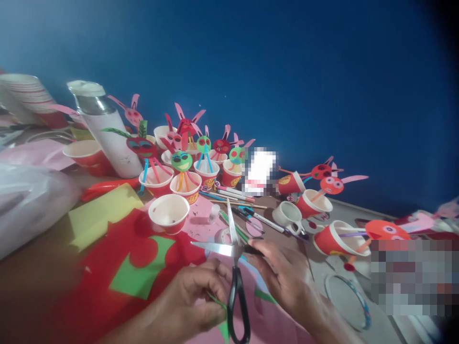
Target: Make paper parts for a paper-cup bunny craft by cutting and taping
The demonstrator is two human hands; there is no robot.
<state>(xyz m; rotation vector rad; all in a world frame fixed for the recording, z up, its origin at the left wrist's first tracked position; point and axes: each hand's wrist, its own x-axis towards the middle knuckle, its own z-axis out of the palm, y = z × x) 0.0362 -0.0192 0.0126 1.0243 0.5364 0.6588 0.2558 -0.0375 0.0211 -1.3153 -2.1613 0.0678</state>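
Observation:
Scissors with black handles [238,301] stand with their blades spread apart in the lower middle. My right hand [287,282] has its fingers closed on one handle. Just left of the other handle loop, my left hand [197,296] pinches a small piece of green paper [224,329], partly hidden by the fingers. Red paper [96,272] lies to the left with a cut green sheet [141,272] on it. Pink paper [265,315] is spread beneath the hands.
Red-and-white paper cups with paper-faced straw figures [181,161] stand along the back. An empty cup [169,212] is nearer. Pens [265,220], a white mug [287,216], a white bottle [111,138], yellow paper [107,217] and a plastic bag [36,205] surround the work area.

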